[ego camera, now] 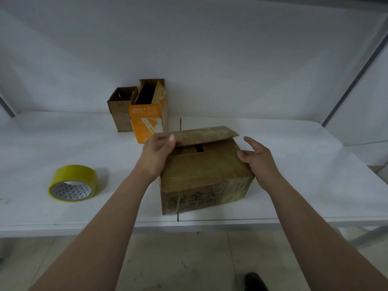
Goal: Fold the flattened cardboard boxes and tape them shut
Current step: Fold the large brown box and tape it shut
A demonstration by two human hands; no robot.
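Now, box [201,175] between left hand [158,152] (far flap [205,134] in pinch) and splayed right hand [258,160].

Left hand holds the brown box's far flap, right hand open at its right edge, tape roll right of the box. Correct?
Not quite. The head view shows the tape roll left of the brown box, not right. The left hand does hold the far flap; the right hand is open at its right edge.

Bare table [294,160] right of brown box [201,177], tape roll [72,183] left, two open boxes [138,108] behind.
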